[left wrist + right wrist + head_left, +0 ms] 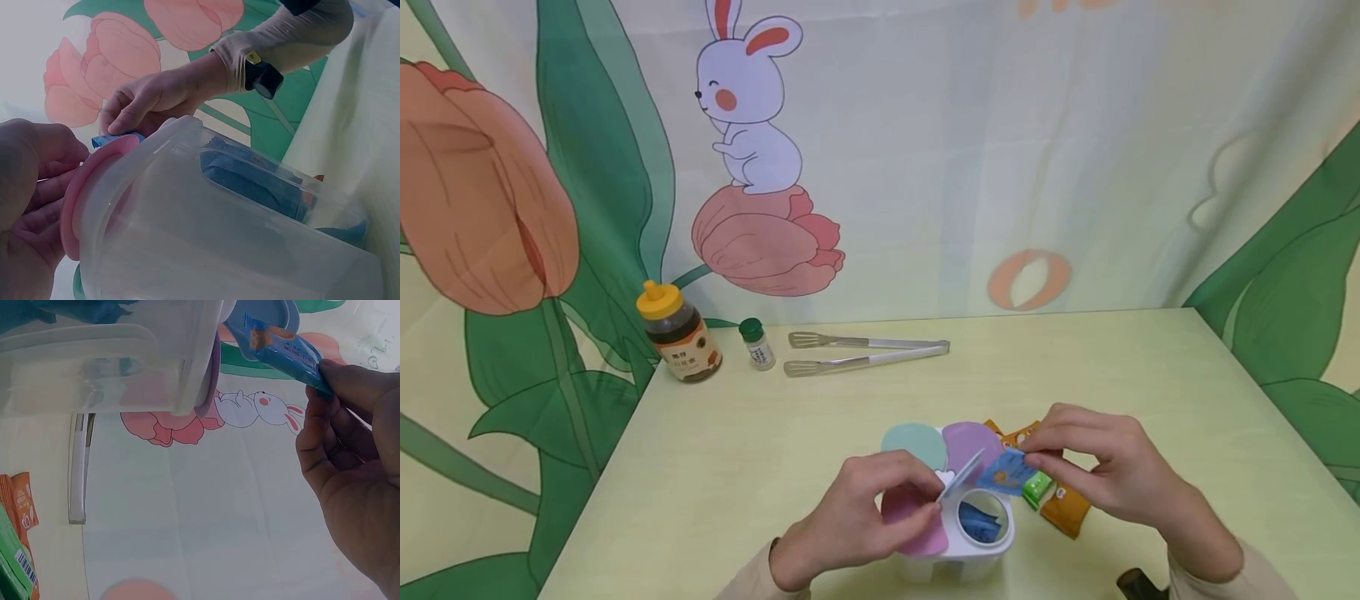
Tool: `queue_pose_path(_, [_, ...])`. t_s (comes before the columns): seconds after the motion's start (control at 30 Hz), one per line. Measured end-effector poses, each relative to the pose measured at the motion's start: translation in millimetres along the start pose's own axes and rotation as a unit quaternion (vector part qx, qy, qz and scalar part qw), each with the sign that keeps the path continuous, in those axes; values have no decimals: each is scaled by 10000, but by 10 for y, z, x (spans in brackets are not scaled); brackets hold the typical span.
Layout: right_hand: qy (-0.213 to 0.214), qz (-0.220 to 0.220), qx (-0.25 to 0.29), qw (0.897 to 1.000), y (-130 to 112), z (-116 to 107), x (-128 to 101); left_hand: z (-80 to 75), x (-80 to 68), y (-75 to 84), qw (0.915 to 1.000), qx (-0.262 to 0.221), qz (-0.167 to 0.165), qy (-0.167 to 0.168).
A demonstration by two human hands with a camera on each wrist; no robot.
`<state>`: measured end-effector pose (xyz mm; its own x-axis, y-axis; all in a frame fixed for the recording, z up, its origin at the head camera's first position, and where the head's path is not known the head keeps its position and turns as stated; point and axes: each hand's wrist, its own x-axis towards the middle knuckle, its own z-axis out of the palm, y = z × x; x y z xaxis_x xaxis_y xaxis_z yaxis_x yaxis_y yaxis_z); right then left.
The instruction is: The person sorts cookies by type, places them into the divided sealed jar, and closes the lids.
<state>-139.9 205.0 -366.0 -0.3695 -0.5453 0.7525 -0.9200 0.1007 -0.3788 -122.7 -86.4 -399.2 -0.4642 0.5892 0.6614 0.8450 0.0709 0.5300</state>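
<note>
A white storage box with a see-through body [162, 231] stands near the front of the table; its top has teal [913, 444], purple [970, 444] and pink [916, 533] lids. The fourth lid, a light blue one [964, 473], is tipped up, pinched at its edge between thumb and fingers of my left hand [868, 512]. Under it, the round opening shows blue packets [979, 525] inside. My right hand [1108, 458] pinches a small blue snack packet [287, 353] by one end, just above and right of the opening.
Orange packets [1065, 510] and a green packet [1037, 488] lie right of the box. Farther back are metal tongs [868, 357], a small green-capped shaker [757, 346] and a yellow-capped bottle [681, 337]. A printed curtain [910, 167] hangs behind the table.
</note>
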Motion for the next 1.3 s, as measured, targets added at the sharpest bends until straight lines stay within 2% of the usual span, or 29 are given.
queue_pose_path(0.9, [35, -311, 615, 9976, -111, 93, 116, -4, 15, 16, 9998, -26, -151, -118])
queue_pose_path(1.3, [-164, -575, 683, 9959, -50, 152, 99, 5, 9, 11, 9998, -25, -174, -41])
